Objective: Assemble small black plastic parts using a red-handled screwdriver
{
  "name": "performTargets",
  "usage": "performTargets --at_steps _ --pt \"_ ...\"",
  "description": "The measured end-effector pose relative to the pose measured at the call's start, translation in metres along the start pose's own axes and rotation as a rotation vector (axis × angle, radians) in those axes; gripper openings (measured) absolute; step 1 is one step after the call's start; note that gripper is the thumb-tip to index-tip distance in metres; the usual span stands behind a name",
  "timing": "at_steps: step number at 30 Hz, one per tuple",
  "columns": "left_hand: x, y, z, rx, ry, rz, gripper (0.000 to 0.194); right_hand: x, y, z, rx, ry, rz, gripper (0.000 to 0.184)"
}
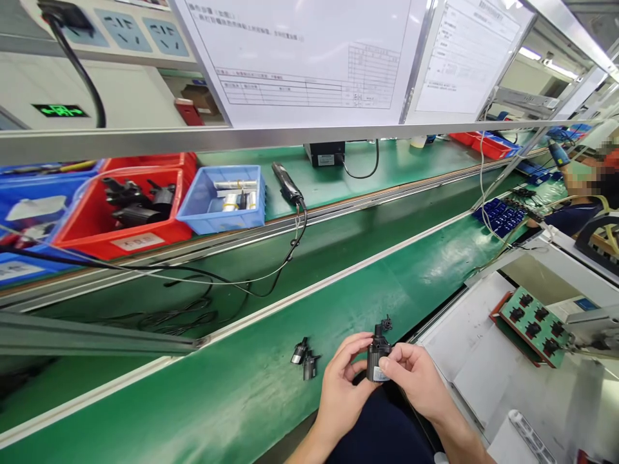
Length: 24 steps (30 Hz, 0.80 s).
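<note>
Fingers of both hands partly cover the small black cylindrical pump-like part (378, 357), hiding its lower body and label. Left hand (342, 386) and right hand (416, 377) both grasp it, wrists angled inward, over the near edge of the green bench (232, 380). Two similar black parts (304, 359) lie just left, details unclear.
</note>
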<state>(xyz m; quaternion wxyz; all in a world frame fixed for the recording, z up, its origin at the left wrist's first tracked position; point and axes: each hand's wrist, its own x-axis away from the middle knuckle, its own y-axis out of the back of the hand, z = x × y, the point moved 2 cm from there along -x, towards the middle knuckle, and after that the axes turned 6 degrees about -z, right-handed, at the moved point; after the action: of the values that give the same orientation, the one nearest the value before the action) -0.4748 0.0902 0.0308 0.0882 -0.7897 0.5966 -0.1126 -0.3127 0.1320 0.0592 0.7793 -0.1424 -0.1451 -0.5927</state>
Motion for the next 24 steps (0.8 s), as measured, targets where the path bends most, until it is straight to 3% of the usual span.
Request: performTargets --at_steps 9,14,16,18,20,21,24 --pt "0.003 -0.003 -0.003 -0.039 -0.033 -0.022 0.036 0.003 0.000 0.002 0.070 0.005 -0.030 0.044" --pt "0.004 -0.004 -0.006 -0.037 -0.028 -0.032 0.036 0.010 -0.003 0.007 0.236 0.028 -0.083 0.044" --pt "0.005 -0.004 -0.005 -0.010 -0.004 -0.031 0.037 0.015 -0.005 0.009 0.373 0.116 -0.152 0.040" --pt "0.004 -0.004 -0.004 0.051 0.034 -0.032 0.041 0.020 -0.009 0.010 0.502 0.310 -0.228 0.036" --pt "0.003 -0.005 -0.004 0.153 0.096 -0.021 0.048 0.024 -0.010 0.009 0.553 0.482 -0.312 0.024" --pt "0.002 -0.005 -0.003 0.212 0.133 -0.009 0.052 0.024 -0.009 0.007 0.538 0.501 -0.351 0.018" --pt "0.001 -0.004 -0.004 0.333 0.203 0.026 0.060 0.019 -0.003 -0.001 0.438 0.331 -0.339 0.028"
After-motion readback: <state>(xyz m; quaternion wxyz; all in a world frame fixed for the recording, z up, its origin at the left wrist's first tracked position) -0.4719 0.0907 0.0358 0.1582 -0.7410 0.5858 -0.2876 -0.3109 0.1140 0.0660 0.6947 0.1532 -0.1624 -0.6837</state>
